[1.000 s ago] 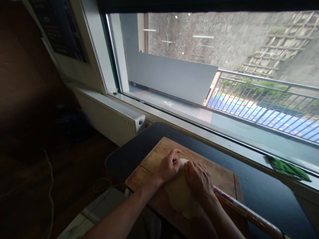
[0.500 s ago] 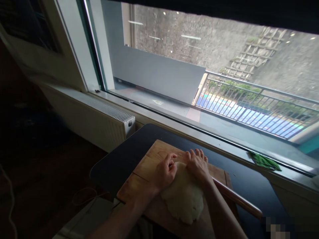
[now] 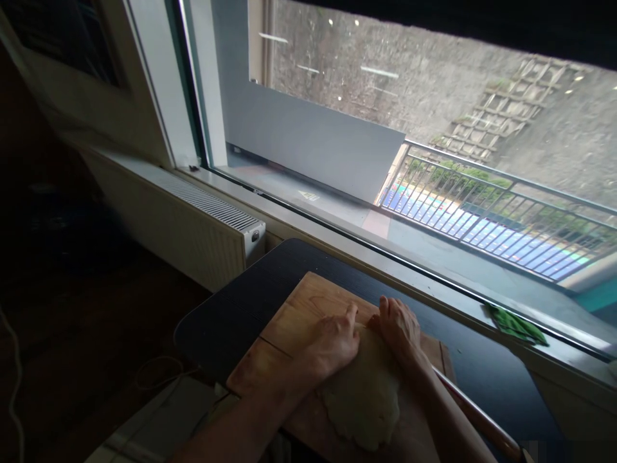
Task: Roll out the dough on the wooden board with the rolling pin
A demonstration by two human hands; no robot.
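A flat, pale sheet of dough [image 3: 364, 402] with an uneven edge lies on a wooden board [image 3: 284, 318]. My left hand [image 3: 337, 339] is at the dough's far left edge, fingers mostly curled in and the index finger pointing forward. Across a small gap, my right hand [image 3: 401, 326] is bent over the far right edge, its fingers drawn together. Both hands seem to hold the dough's rim, though their undersides are hidden. Beneath my right forearm a wooden rolling pin [image 3: 475, 408] slants toward the lower right, partly covered.
The board rests on a dark table [image 3: 260, 292] beside a window sill [image 3: 337, 241]. On the sill lies a green cloth [image 3: 515, 325]. A white radiator [image 3: 193, 222] stands left of the table. A cable [image 3: 159, 373] loops at the lower left.
My right hand has gone from lying flat with fingers spread to bent and drawn together. My left hand has shifted right and forward, its index finger now extended. The view has tilted slightly.
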